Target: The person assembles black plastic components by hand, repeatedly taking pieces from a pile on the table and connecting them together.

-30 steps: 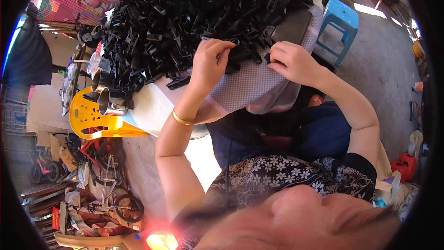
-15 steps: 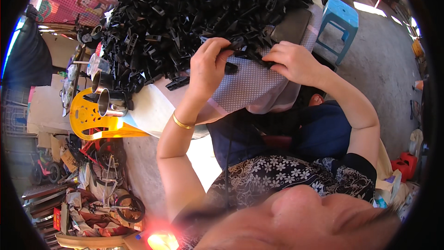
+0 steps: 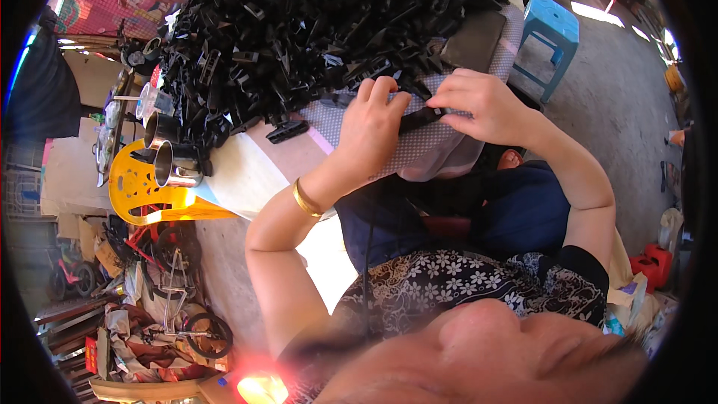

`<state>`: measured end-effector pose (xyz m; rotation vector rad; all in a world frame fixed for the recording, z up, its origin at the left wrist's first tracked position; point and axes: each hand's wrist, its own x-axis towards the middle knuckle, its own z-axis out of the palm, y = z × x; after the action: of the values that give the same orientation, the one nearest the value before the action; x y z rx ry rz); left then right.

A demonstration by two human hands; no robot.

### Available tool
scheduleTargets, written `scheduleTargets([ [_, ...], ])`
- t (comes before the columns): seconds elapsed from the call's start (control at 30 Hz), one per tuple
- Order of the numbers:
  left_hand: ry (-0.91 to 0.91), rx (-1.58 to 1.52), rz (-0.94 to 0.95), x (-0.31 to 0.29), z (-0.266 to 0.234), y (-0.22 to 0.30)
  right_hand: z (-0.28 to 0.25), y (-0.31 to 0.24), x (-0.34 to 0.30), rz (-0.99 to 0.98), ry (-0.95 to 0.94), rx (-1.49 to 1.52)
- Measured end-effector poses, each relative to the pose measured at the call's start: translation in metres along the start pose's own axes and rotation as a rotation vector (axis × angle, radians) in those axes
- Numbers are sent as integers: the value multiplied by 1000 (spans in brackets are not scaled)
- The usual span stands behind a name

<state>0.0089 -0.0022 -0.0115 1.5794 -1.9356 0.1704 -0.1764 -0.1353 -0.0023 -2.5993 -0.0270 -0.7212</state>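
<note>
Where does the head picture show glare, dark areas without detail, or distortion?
Head view: red-haloed glare at lower left, white sunlit patches on the floor at upper right; head view: pile of black pieces partly merging into darkness, little detail on the black piece at the right hand; head view: fisheye distortion, black corners.

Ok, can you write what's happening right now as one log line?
left hand: at black piece, grip hidden | right hand: pinching its end | black pile: on table, beyond hands
</note>
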Motion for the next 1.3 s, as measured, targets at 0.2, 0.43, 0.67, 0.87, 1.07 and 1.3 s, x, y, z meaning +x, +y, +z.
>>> scheduleTargets([
  [0.2, -78, -24, -61, -2, -25, -1, 3, 7, 0, -6, -29, -45],
  [0.43, -230, -201, -86, -2, -16, -9, 18, 10, 10, -87, -47, 183],
  [0.67, -191, -284, -81, 4, -18, -18, 3, -2, 8, 69, -247, 188],
  [0.87, 96, 301, -188, 15, -13, -35, 14, -1, 11, 81, 58, -65],
  [1.07, 136, 216, -148, 15, -14, -45, 31, 12, 11, 46, 77, -246],
  [1.3, -243, -371, -340, 11, -30, -28, 9, 12, 6, 238, 108, -51],
])
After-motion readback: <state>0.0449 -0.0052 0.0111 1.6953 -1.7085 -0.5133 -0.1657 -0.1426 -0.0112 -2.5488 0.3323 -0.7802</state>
